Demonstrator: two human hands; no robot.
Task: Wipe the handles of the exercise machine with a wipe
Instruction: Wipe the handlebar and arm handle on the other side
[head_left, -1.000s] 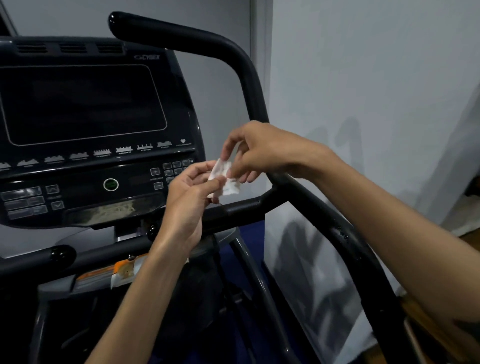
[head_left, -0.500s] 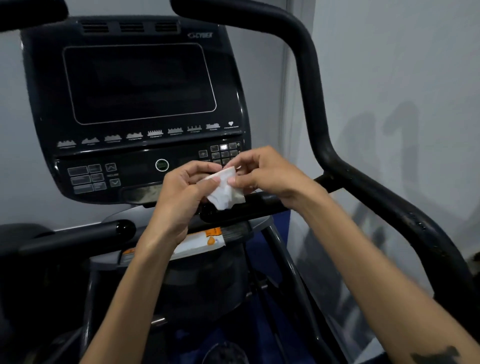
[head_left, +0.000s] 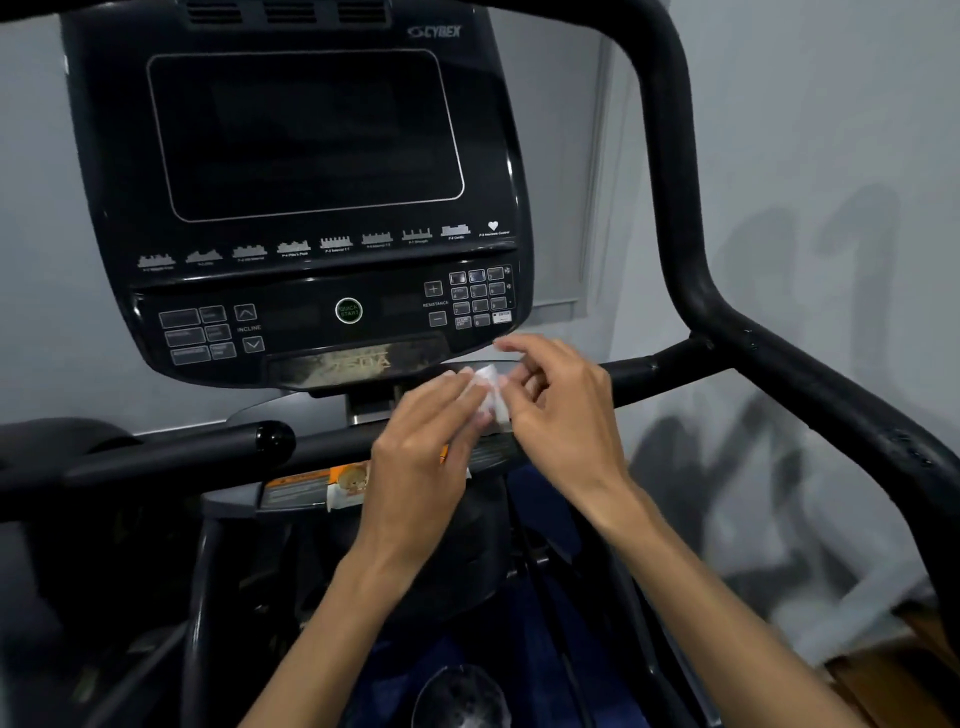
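A: What's furthest left?

B: A short black handle (head_left: 171, 452) with a rounded glossy end, running in from the left edge below the Cybex console (head_left: 306, 197). The console has a dark screen, a row of program icons, incline arrow keys, a green-ringed quick-start button (head_left: 348, 310) and a number keypad (head_left: 480, 297) on its right side.

A: And under the console?

B: A grey shelf with an orange and white warning label (head_left: 311, 486), partly covered by the left hand.

A: What is the left hand doing?

B: The left hand (head_left: 421, 467) reaches up from below, fingers bent toward the middle, and their tips pinch a small crumpled white wipe (head_left: 488, 392). The wipe sits in the air just below the console's lower right edge, in front of the handle bars, touching neither as far as I can tell.

A: The right hand?

B: The right hand (head_left: 561, 410) meets it from the right. Its thumb and a finger or two nip the wipe's other side, while the index finger sticks out loosely toward the keypad. It is motion-blurred, so the exact grip is unclear.

A: Further right?

B: A short horizontal handle (head_left: 660, 371) passes behind the right hand and joins the big curved black handlebar (head_left: 691, 270), which sweeps down the right side against a grey wall (head_left: 805, 130).
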